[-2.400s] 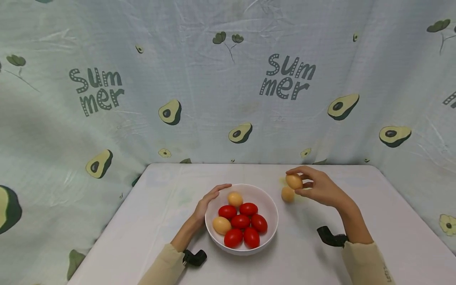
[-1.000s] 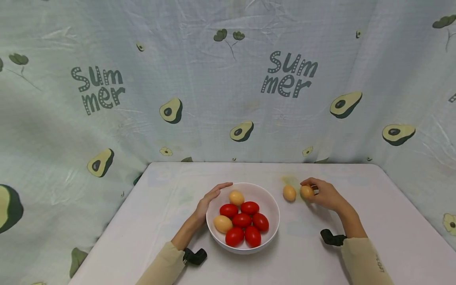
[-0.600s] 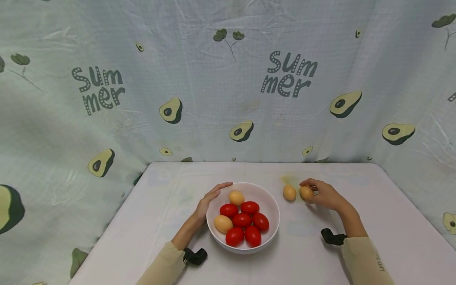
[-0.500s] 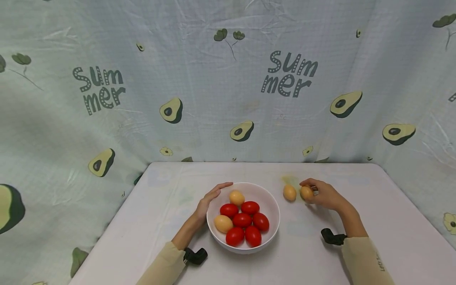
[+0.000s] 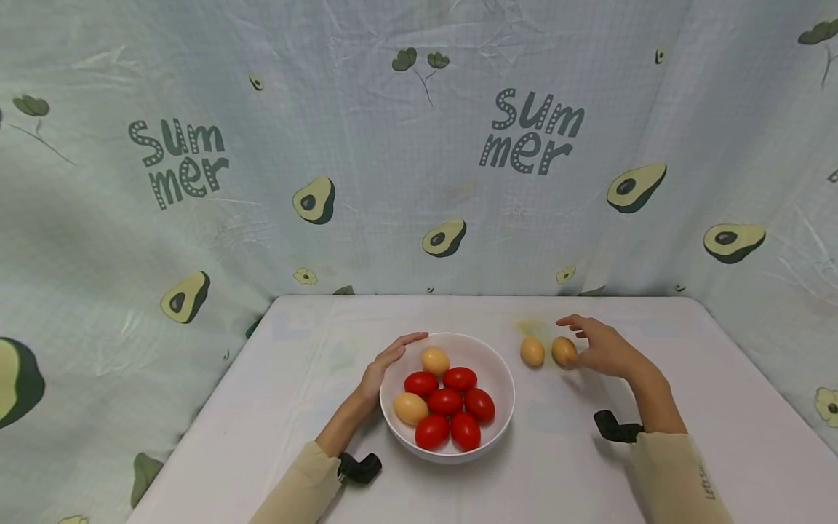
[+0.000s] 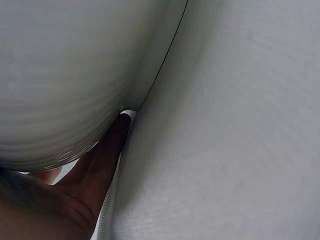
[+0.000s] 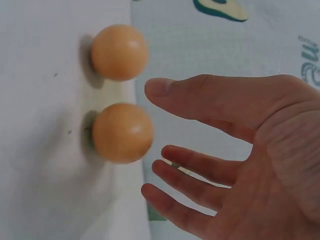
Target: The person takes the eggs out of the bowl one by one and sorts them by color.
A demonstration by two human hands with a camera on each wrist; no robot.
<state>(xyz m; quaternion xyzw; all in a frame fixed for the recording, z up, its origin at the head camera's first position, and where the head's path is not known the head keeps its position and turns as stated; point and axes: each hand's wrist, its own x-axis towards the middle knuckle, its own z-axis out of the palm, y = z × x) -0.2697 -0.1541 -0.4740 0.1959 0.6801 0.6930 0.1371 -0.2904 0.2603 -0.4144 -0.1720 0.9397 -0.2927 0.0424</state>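
Note:
My right hand (image 5: 605, 349) hovers with fingers spread just right of a tan egg (image 5: 564, 351) on the table. Its thumb lies close to that egg in the head view. A second tan egg (image 5: 532, 351) lies a little to the left; the right wrist view shows the pair (image 7: 122, 132) with the fingers apart from them. My left hand (image 5: 380, 371) rests along the left outside of a white bowl (image 5: 494, 364), fingers stretched up to the rim. Inside the bowl are two tan eggs (image 5: 410, 409) and several glossy red egg-shaped pieces (image 5: 445, 402).
The bowl stands mid-table on a white tabletop (image 5: 314, 349). Behind the far edge hangs a pale cloth (image 5: 366, 240) printed with avocados and lettering. A faint yellowish mark (image 5: 532, 326) shows on the table behind the eggs. Each wrist carries a black mount (image 5: 358, 469).
The right hand lowered a tan egg from above the other one, set it down to its right, then let go, spreading its fingers and drawing back slightly. The left hand has stayed at the bowl.

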